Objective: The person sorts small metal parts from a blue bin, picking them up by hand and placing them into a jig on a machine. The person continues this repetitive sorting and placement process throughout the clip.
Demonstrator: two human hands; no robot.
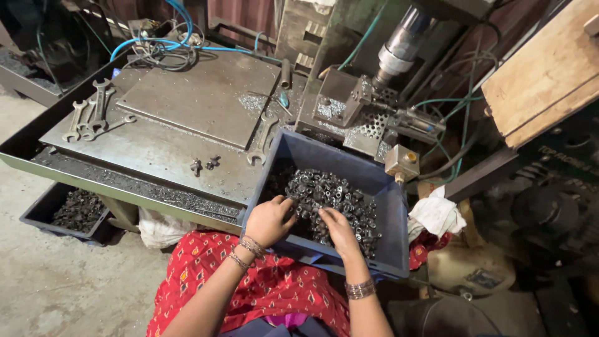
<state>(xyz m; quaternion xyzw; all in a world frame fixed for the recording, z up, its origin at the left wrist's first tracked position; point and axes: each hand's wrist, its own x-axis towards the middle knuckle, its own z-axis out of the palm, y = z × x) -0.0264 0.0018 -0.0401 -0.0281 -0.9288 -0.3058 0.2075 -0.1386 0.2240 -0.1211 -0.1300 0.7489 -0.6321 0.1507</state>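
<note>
Head view: both the left hand (pixel 269 219) and the right hand (pixel 340 232) are pressed, fingers loosely curled and clamped on nothing discernible, into small dark metal nuts (pixel 334 200) heaped in a blue plastic crate (pixel 387 187).

Blue plastic crate (pixel 393 206): rectangular, open top, upright, resting on the person's lap against the front edge of the steel bench. One corner points toward 11 o'clock, the long side runs toward 5 o'clock.

Small dark metal parts (pixel 340 196): a loose heap of nut-like and ring-like pieces, grey-black and dull with some glints. The heap fills the crate's middle and its 4 o'clock side; the floor at the 10 o'clock corner is mostly bare and in shadow.
</note>
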